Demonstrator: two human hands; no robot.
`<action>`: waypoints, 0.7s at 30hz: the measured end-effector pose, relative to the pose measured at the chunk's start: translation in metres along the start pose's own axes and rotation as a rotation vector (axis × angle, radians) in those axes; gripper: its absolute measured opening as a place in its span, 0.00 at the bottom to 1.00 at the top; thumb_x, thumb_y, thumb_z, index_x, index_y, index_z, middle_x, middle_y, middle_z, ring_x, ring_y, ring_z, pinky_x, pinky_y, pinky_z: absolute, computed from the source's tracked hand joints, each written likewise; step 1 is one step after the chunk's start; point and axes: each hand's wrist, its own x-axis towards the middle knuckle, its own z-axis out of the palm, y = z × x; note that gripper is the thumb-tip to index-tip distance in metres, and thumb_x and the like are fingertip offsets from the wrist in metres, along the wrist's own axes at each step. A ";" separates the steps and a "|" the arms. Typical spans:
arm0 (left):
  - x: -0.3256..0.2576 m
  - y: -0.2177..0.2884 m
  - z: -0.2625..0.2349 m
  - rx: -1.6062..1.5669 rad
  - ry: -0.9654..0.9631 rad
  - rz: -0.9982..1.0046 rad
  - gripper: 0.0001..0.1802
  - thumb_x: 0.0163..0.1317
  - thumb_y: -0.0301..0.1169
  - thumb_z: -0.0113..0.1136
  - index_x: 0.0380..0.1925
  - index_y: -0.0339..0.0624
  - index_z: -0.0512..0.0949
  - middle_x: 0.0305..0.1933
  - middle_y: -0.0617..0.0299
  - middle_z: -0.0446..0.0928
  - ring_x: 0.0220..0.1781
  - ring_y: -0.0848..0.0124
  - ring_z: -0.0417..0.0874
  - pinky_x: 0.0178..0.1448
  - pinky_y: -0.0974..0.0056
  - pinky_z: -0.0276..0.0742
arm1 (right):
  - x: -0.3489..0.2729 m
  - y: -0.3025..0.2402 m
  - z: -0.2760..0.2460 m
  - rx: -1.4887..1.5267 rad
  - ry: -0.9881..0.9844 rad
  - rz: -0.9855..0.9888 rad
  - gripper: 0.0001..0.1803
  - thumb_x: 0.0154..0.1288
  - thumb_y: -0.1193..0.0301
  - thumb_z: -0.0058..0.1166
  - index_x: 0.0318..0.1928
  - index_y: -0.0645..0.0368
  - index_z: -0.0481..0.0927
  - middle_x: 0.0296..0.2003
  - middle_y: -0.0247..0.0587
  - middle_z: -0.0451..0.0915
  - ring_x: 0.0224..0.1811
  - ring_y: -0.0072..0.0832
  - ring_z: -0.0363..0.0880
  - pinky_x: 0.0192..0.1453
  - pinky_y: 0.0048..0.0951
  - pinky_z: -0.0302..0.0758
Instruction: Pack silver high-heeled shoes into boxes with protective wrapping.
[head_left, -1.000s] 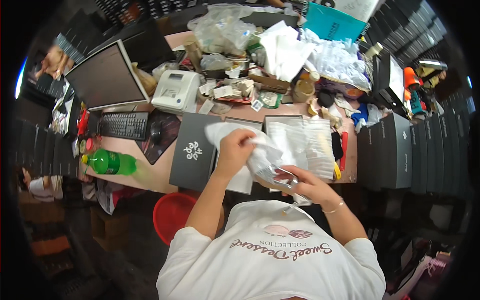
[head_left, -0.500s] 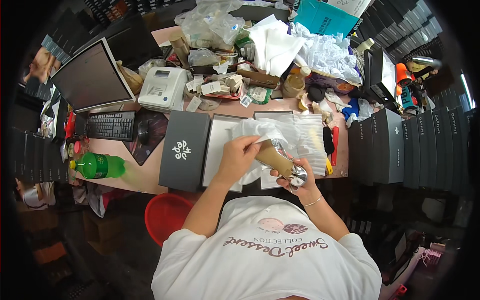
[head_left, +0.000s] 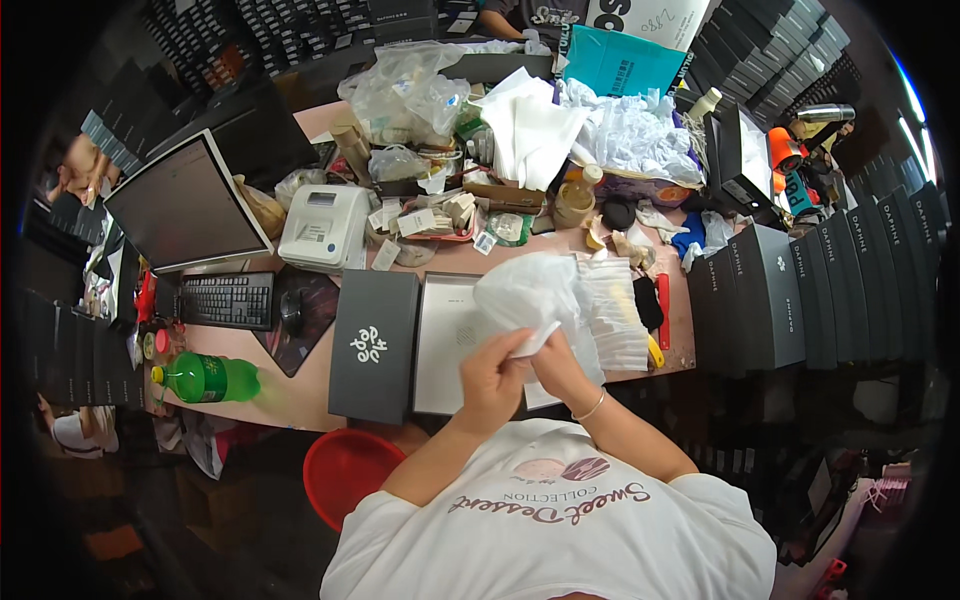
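Observation:
Both my hands are closed on a crumpled sheet of white tissue paper (head_left: pixel 525 292), held above an open black box (head_left: pixel 440 345) lined in white. My left hand (head_left: pixel 492 368) grips the paper's lower edge and my right hand (head_left: pixel 556 360) grips it right beside, the two hands touching. The paper hides whatever is wrapped inside it. The black box lid (head_left: pixel 374 344) with a white emblem lies to the left of the open box. A stack of white tissue sheets (head_left: pixel 618 310) lies on the desk to the right of the hands.
A monitor (head_left: pixel 182 205), keyboard (head_left: pixel 226 299), white label printer (head_left: pixel 323 226) and green bottle (head_left: pixel 205 377) fill the desk's left side. Plastic bags, white paper and clutter cover the back. Black boxes (head_left: pixel 770 290) are stacked to the right. A red bucket (head_left: pixel 345 472) stands below the desk.
The brown object seen half a second ago is now covered by the white paper. Both hands have come together on the paper, bunching it up over the open box.

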 end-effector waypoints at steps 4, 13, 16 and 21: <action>-0.025 0.004 0.026 0.016 -0.394 0.064 0.18 0.52 0.16 0.56 0.44 0.39 0.79 0.30 0.54 0.77 0.30 0.63 0.79 0.34 0.67 0.73 | -0.009 0.015 -0.009 0.894 -0.039 0.042 0.20 0.66 0.68 0.48 0.58 0.57 0.70 0.57 0.41 0.71 0.57 0.34 0.71 0.60 0.30 0.68; -0.055 -0.012 0.040 0.124 -0.710 0.160 0.22 0.50 0.17 0.58 0.48 0.41 0.76 0.32 0.55 0.75 0.27 0.57 0.78 0.31 0.63 0.75 | -0.003 -0.014 0.003 0.046 0.154 -0.149 0.20 0.64 0.67 0.49 0.57 0.56 0.72 0.56 0.42 0.72 0.56 0.35 0.71 0.61 0.33 0.67; -0.044 0.001 -0.002 -0.040 -0.610 -0.115 0.28 0.54 0.29 0.63 0.57 0.42 0.69 0.50 0.53 0.73 0.48 0.60 0.78 0.49 0.59 0.75 | -0.005 -0.008 0.003 -0.505 0.171 -0.406 0.20 0.64 0.67 0.49 0.56 0.56 0.73 0.56 0.42 0.73 0.56 0.36 0.71 0.62 0.34 0.67; -0.018 -0.072 -0.055 -1.116 0.026 -1.043 0.45 0.62 0.63 0.45 0.67 0.38 0.55 0.67 0.51 0.62 0.68 0.56 0.61 0.70 0.48 0.57 | -0.012 -0.061 0.024 -1.303 -0.351 -0.523 0.20 0.63 0.66 0.50 0.55 0.56 0.74 0.56 0.42 0.73 0.56 0.36 0.72 0.63 0.35 0.66</action>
